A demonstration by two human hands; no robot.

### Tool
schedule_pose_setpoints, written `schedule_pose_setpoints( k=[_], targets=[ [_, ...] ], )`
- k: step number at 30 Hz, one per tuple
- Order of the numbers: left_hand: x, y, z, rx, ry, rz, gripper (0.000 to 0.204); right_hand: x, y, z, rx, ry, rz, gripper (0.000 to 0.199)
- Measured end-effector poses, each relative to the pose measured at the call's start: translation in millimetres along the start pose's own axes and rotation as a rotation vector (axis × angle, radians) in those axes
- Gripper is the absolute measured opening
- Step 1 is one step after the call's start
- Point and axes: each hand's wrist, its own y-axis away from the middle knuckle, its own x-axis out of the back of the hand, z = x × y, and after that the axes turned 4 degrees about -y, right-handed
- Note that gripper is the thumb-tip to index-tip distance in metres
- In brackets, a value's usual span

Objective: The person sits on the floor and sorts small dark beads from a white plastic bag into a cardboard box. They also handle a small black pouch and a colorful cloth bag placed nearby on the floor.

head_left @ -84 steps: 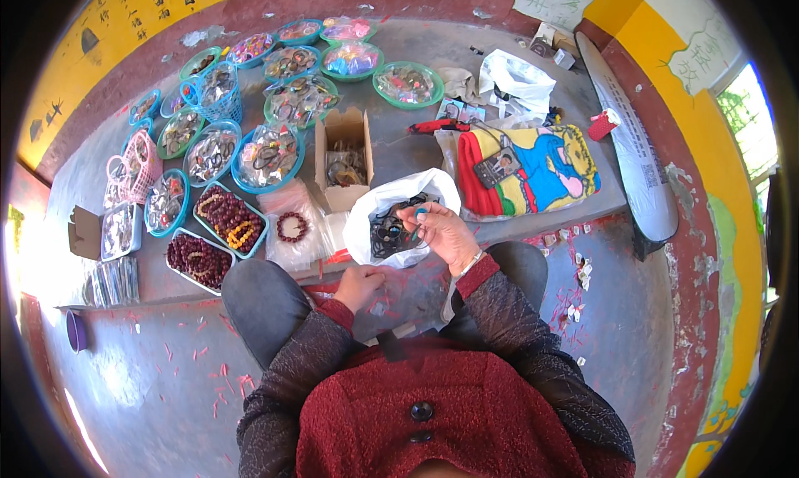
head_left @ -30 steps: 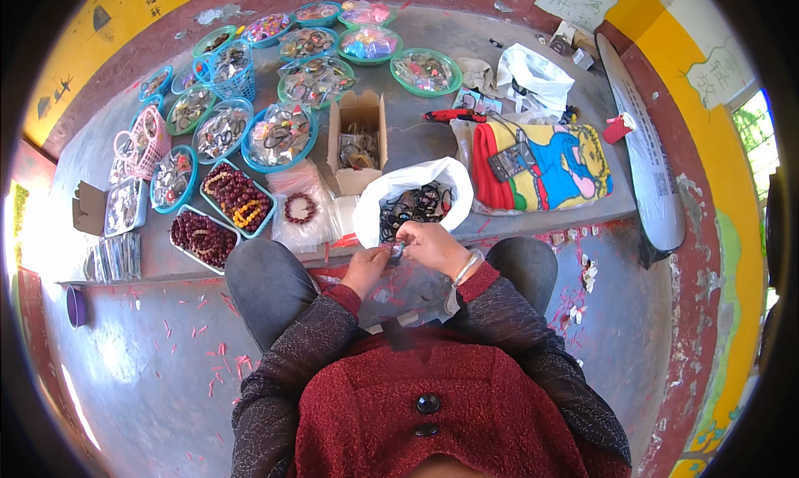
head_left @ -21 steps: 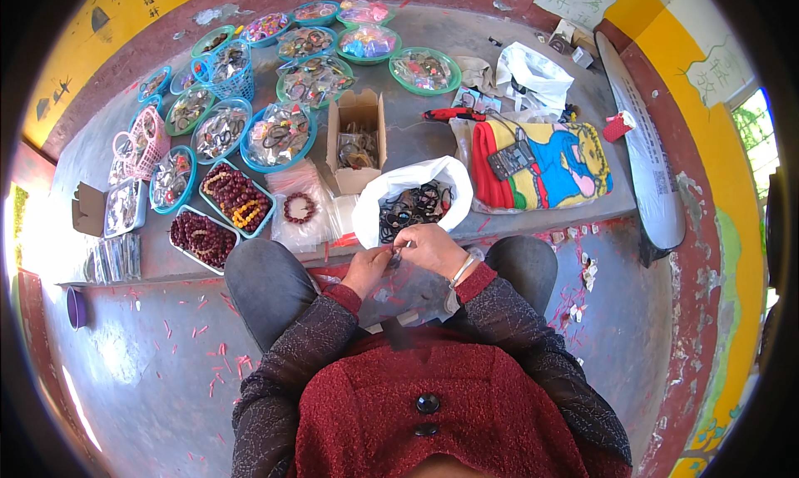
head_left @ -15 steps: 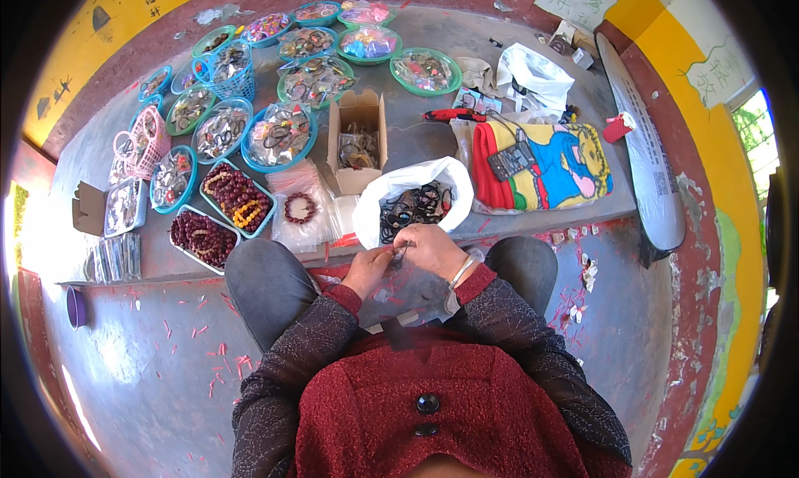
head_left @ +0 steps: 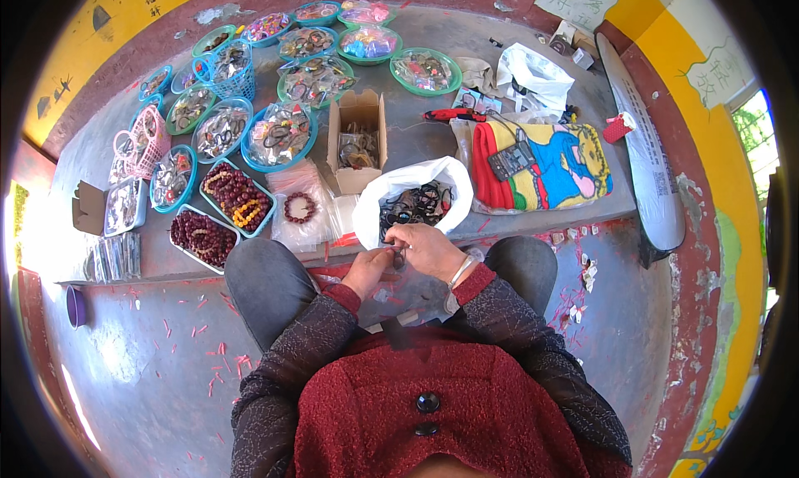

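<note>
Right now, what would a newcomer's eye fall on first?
Probably the bright cartoon blanket, right of the white bag. Next, blue and green baskets of small items across the left and middle. Then the left hand and right hand, close together at the bag's near edge, pinching a small dark item.

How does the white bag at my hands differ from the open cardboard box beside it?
The white bag is soft with a rounded mouth; the cardboard box is stiff and squared. The bag holds dark, cord-like pieces; the box, what look like clear packets. The bag is nearer your right hand than the box. Both are open.
</note>
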Motion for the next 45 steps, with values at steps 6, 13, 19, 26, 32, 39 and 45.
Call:
schedule_pose_setpoints(
  k=[6, 13, 19, 26, 32, 39, 45],
  targets=[
    [2, -1, 0, 0.023, 0.156, -0.038, 0.030, 0, -1, -4, -0.007, 0.044, -0.017, 0.029],
    [4, -2, 1, 0.018, 0.263, -0.064, 0.032, -3, 2, -4, 0.034, 0.225, -0.036, 0.041],
    [3, 1, 6, 0.001, 0.280, -0.067, 0.034, -4, 3, 0, 0.047, 0.265, -0.047, 0.046],
    [3, 3, 9, 0.003, 0.256, -0.059, 0.034, -2, 2, -1, -0.001, 0.154, -0.150, 0.049],
    [3, 3, 9, 0.041, 0.202, -0.061, 0.033, -9, 7, -1, 0.087, 0.178, -0.187, 0.053],
    [4, 5, 12, -0.033, 0.422, -0.020, 0.030, 7, -2, -5, -0.007, 0.026, -0.001, 0.055],
    [6, 4, 14, -0.071, 0.450, -0.008, 0.031, 11, -1, -8, 0.072, 0.064, 0.079, 0.054]
  ],
)
